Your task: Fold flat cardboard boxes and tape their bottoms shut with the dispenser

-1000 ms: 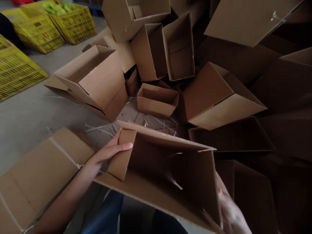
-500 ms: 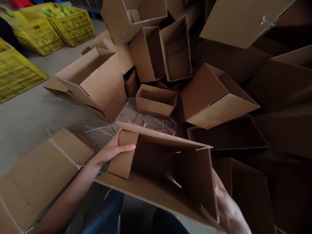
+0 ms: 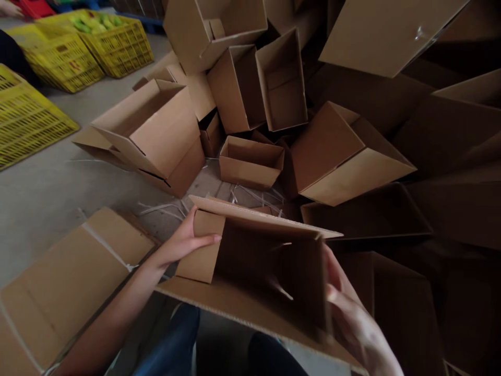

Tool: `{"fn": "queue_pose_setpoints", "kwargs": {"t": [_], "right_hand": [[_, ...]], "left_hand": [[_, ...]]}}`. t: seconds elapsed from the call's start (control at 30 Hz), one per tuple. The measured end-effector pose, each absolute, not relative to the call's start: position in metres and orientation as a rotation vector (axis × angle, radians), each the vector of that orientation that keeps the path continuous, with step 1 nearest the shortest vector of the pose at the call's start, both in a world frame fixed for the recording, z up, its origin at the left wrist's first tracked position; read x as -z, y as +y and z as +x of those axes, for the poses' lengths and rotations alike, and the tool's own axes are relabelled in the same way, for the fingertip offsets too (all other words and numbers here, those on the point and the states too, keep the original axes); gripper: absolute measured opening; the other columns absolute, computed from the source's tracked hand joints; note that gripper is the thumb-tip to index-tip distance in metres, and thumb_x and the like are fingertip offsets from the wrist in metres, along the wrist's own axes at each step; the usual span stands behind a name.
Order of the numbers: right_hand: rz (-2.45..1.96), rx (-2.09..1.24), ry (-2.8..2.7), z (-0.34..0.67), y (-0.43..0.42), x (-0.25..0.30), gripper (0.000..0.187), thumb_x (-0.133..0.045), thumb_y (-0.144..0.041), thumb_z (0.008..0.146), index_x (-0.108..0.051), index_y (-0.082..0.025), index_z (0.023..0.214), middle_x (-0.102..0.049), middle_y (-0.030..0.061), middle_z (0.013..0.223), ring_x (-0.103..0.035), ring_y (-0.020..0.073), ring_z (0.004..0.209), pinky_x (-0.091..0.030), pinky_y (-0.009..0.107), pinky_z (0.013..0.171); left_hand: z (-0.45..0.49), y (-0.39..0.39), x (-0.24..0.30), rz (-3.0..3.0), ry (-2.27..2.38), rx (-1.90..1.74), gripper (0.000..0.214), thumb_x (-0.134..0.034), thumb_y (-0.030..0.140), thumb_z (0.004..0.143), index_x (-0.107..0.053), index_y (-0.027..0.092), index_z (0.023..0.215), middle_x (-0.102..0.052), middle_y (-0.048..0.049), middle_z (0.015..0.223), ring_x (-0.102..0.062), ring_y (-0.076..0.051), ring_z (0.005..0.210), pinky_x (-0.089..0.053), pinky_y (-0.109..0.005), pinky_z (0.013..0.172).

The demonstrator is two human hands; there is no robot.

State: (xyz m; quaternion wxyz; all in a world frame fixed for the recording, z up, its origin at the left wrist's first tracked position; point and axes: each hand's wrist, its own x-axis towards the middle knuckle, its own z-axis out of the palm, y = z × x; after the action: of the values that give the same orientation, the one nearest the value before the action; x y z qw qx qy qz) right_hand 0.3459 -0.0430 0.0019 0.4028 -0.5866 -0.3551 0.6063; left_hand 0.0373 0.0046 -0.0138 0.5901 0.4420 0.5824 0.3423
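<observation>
Concrete flooring is seen across the left of the frame, with slatted yellow plastic crates at the upper left, one of them filled with green and yellow produce. Much of the upper and right portion is taken up by opened cardboard cartons, tumbled at various angles.

At lower centre, above the person's legs, a cardboard box is held between two bare hands. Its left end panel is gripped by the left hand, with the thumb laid over the panel's inner face. Against the outside of the right end the right hand is pressed; its fingers are partly hidden, so whether anything is clasped by them cannot be told.

By appearance, the box has been unfolded into shape, but its near side has not been closed. Pale slits of light are visible inside; their cause is unclear. Many cartons are already opened out, while a strapped bundle of flattened cardboard at lower left is left unopened.

The box's mouth is turned up towards the camera, and its long axis is slanted gently downward from left to right.
</observation>
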Motion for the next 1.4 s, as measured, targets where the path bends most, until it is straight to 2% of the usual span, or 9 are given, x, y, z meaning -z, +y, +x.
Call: {"fn": "queue_pose_setpoints", "kwargs": {"t": [0.1,0.33,0.6,0.73,0.9,1.07,1.17,1.27,1.4], "right_hand": [[-1.659,-1.47,-0.855,0.335,-0.038,0.002,0.106,-0.092,-0.049,0.052,-0.035,-0.034,0.14,-0.063,0.0084,0.123,-0.064,0.0322,0.107,-0.056,0.045,0.089],[-1.588,-1.574,-0.65,0.325,-0.039,-0.005,0.1,-0.088,-0.044,0.059,-0.031,-0.037,0.14,-0.068,0.0057,0.112,-0.069,0.0294,0.091,-0.06,0.041,0.074],[-1.578,-1.595,-0.539,0.319,-0.038,-0.013,0.095,-0.088,-0.04,0.06,-0.036,-0.04,0.14,-0.071,0.0033,0.108,-0.07,0.0277,0.086,-0.06,0.036,0.065],[-1.611,-1.528,-0.498,0.33,-0.039,-0.007,0.092,-0.087,-0.043,0.06,-0.041,-0.041,0.139,-0.071,0.0014,0.114,-0.071,0.0281,0.088,-0.06,0.036,0.067],[-1.642,-1.396,-0.468,0.347,-0.041,-0.008,0.084,-0.085,-0.044,0.061,-0.048,-0.04,0.136,-0.071,0.0009,0.117,-0.071,0.0271,0.085,-0.06,0.034,0.067],[-1.596,-1.456,-0.512,0.356,-0.037,-0.001,0.075,-0.087,-0.043,0.061,-0.053,-0.035,0.127,-0.07,0.0033,0.114,-0.07,0.0231,0.078,-0.057,0.03,0.06],[-1.548,-1.555,-0.534,0.36,-0.033,0.002,0.07,-0.085,-0.041,0.067,-0.05,-0.036,0.128,-0.07,0.0041,0.114,-0.07,0.0235,0.079,-0.057,0.03,0.06],[-1.48,-1.622,-0.529,0.362,-0.028,0.0,0.073,-0.086,-0.038,0.065,-0.05,-0.034,0.128,-0.071,0.0048,0.111,-0.07,0.0242,0.081,-0.058,0.033,0.066],[-1.463,-1.608,-0.48,0.358,-0.027,-0.004,0.075,-0.084,-0.036,0.064,-0.051,-0.034,0.131,-0.071,0.0048,0.112,-0.07,0.0255,0.085,-0.058,0.035,0.07]], "left_hand": [[0.039,0.004,0.012,0.973,1.324,-0.806,0.074,-0.082,0.034,0.07,-0.044,0.026,0.133,-0.066,-0.0091,0.129,-0.061,-0.033,0.121,-0.048,-0.047,0.104],[0.039,0.003,0.01,0.877,1.317,-0.823,0.073,-0.084,0.034,0.067,-0.049,0.026,0.13,-0.068,-0.0079,0.126,-0.064,-0.032,0.118,-0.052,-0.041,0.099],[0.029,-0.002,0.021,0.712,1.256,-0.812,0.084,-0.084,0.034,0.067,-0.042,0.031,0.14,-0.067,-0.0078,0.129,-0.067,-0.031,0.113,-0.058,-0.034,0.084],[0.038,-0.005,0.013,0.706,1.218,-0.817,0.089,-0.082,0.034,0.069,-0.036,0.033,0.145,-0.064,-0.0078,0.135,-0.065,-0.031,0.116,-0.057,-0.034,0.088],[0.055,-0.006,0.005,0.76,1.144,-0.812,0.091,-0.081,0.03,0.069,-0.036,0.032,0.148,-0.059,-0.0067,0.142,-0.061,-0.031,0.123,-0.054,-0.036,0.096],[0.062,-0.001,0.013,0.699,1.197,-0.787,0.098,-0.083,0.032,0.068,-0.032,0.033,0.151,-0.062,-0.0079,0.137,-0.063,-0.032,0.12,-0.056,-0.037,0.093],[0.06,0.002,0.018,0.694,1.241,-0.78,0.097,-0.084,0.033,0.066,-0.035,0.033,0.15,-0.063,-0.0077,0.136,-0.063,-0.033,0.12,-0.057,-0.036,0.092],[0.056,0.004,0.02,0.723,1.24,-0.76,0.09,-0.085,0.034,0.066,-0.043,0.033,0.145,-0.065,-0.0075,0.135,-0.063,-0.033,0.12,-0.056,-0.035,0.093],[0.054,0.004,0.025,0.742,1.237,-0.751,0.083,-0.083,0.034,0.069,-0.045,0.034,0.143,-0.067,-0.0062,0.131,-0.064,-0.032,0.119,-0.056,-0.037,0.094]]}}
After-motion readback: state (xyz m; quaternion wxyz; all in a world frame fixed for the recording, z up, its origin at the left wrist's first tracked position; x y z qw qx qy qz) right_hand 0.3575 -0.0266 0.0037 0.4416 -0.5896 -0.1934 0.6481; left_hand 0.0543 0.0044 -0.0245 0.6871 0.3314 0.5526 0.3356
